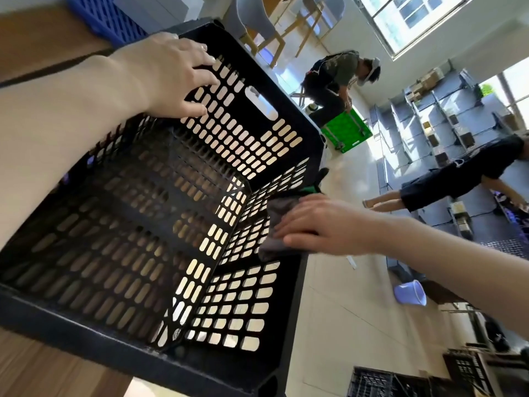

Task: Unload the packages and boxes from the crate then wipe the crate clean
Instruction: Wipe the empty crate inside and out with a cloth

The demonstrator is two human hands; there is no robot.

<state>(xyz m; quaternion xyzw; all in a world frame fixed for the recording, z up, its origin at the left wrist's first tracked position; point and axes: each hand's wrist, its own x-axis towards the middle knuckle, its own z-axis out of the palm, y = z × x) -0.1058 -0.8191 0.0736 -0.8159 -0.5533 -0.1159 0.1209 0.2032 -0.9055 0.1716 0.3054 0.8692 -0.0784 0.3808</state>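
Crate [234, 310]: black plastic, with slotted walls and a slotted floor, standing on a wooden table [51, 371] with its right side at the table edge, above the floor of the room. One end wall carries an oblong handle slot [262, 103]. Left hand [174, 75]: placed on the inner face of that end wall, near its top corner, with the fingers spread and laid against the slots; it grasps nothing. Right hand [320, 224]: fingers extended and flat, pressing a grey cloth [274, 245] down onto the top edge of the right side wall; part of the cloth hangs over the inner face of that wall. A blue crate [106, 18] lies on the table just beyond the black one. On the floor past the table, a person [335, 81] bends over a green crate [343, 130], and a second person in black [463, 173] stands near grey shelving [429, 116] that holds small boxes. A pale purple bucket [409, 293] lies on its side on the floor, and more black crates [372, 382] sit at the lower right.
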